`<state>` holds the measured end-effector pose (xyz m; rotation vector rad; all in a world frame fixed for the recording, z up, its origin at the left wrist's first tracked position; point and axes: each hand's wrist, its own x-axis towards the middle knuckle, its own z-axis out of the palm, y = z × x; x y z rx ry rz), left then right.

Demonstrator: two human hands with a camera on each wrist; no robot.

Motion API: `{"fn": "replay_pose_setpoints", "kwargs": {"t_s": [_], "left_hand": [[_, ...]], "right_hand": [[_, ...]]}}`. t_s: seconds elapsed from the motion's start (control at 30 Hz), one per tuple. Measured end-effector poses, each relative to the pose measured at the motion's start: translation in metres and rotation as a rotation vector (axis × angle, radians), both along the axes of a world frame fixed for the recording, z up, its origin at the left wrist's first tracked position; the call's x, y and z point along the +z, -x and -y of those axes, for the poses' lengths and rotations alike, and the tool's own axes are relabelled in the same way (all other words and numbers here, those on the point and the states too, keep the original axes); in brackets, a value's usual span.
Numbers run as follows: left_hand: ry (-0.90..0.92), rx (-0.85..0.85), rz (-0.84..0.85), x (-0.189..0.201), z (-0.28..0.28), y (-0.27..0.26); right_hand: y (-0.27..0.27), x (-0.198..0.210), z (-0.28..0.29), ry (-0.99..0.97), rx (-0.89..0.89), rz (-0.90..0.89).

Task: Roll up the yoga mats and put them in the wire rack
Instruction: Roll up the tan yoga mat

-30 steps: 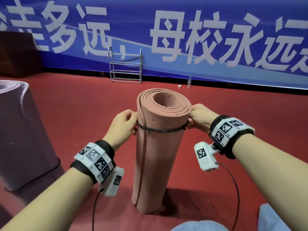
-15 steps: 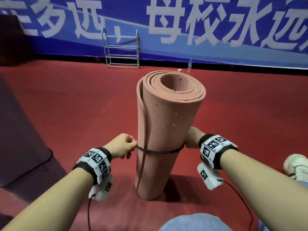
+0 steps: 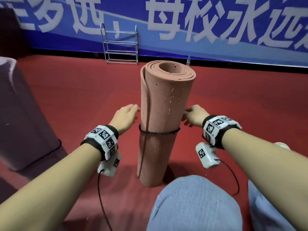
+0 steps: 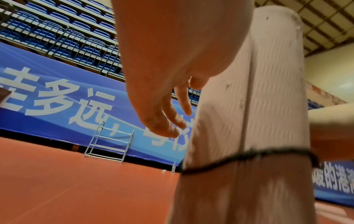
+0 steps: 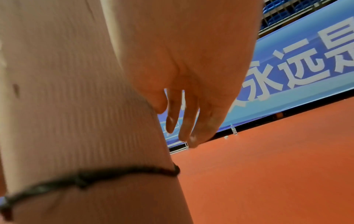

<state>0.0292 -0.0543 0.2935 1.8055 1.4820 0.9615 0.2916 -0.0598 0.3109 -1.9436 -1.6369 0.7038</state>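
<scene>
A rolled pink yoga mat (image 3: 165, 104) stands upright on the red floor in front of me. A black elastic band (image 3: 160, 132) circles it a little below its middle. My left hand (image 3: 126, 114) hovers beside the mat's left side with fingers spread and holds nothing. My right hand (image 3: 194, 114) is at the mat's right side, fingers loose, holding nothing. In the wrist views the band (image 4: 239, 156) (image 5: 91, 177) lies below both hands (image 4: 164, 115) (image 5: 184, 121). The wire rack (image 3: 120, 45) stands far back against the blue banner.
A rolled purple mat (image 3: 20, 114) stands at the left. A small water bottle (image 3: 188, 60) is on the floor by the banner, right of the rack. My knee in jeans (image 3: 195, 204) is just in front of the pink mat. Red floor stretches to the rack.
Both hands slid the black band down the mat from near its top, then let go of it. They now sit open just above the band.
</scene>
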Motion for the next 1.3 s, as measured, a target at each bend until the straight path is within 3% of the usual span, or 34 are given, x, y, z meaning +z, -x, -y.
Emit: {"fn": "replay_pose_setpoints", "kwargs": {"t_s": [0.13, 0.27, 0.4, 0.5, 0.63, 0.8, 0.97, 1.1, 1.17, 1.3], "left_hand": [[0.004, 0.039, 0.456, 0.039, -0.001, -0.018], [0.001, -0.010, 0.782, 0.074, -0.002, -0.037], [-0.015, -0.128, 0.823, 0.077, -0.013, -0.053], [-0.005, -0.170, 0.896, 0.072, -0.018, -0.068], [-0.012, -0.201, 0.852, 0.067, -0.025, -0.078], [-0.169, -0.073, 0.825, 0.063, -0.021, -0.099], [-0.219, 0.040, 0.919, 0.059, -0.035, -0.118], [-0.149, 0.010, 0.915, 0.074, -0.058, -0.129], [-0.028, 0.004, 0.926, 0.082, -0.067, -0.128], [0.138, 0.155, 0.887, 0.135, -0.063, -0.129]], "right_hand": [[0.009, 0.037, 0.006, -0.123, -0.124, -0.318], [0.021, 0.068, 0.012, -0.212, -0.191, -0.473], [0.022, 0.079, 0.003, -0.255, -0.191, -0.621], [0.027, 0.075, -0.003, -0.291, -0.096, -0.656], [0.025, 0.062, -0.029, -0.384, -0.059, -0.801], [0.015, 0.048, -0.064, -0.496, 0.052, -0.995], [-0.009, 0.042, -0.085, -0.502, 0.159, -1.025], [-0.014, 0.046, -0.092, -0.407, 0.079, -1.047], [-0.013, 0.057, -0.088, -0.399, 0.021, -1.049], [-0.006, 0.115, -0.077, -0.377, -0.004, -1.074]]}}
